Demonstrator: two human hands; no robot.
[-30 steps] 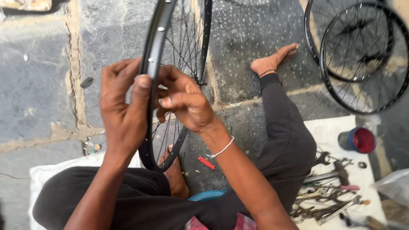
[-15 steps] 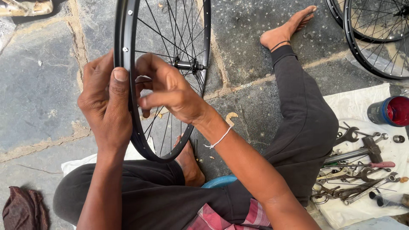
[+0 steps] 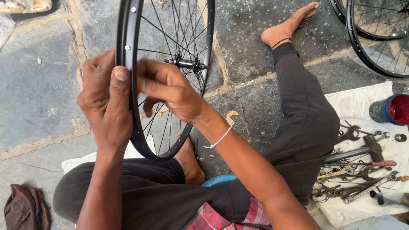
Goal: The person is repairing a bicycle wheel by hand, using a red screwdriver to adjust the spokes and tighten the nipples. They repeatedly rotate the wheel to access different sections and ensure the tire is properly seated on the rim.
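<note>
Between the knees, upright over the stone floor (image 3: pixel 38 89): black wheel rim (image 3: pixel 128 51). Left hand (image 3: pixel 104 100) clamped around it, thumb atop; right hand (image 3: pixel 170 89) pinching something at the inner edge. Best held steady, turned in small steps. Pinched part hidden; top of rim cut off.

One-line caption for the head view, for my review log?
Seated on stone paving, left hand grips a spoked bicycle wheel rim while right hand pinches it.
</note>
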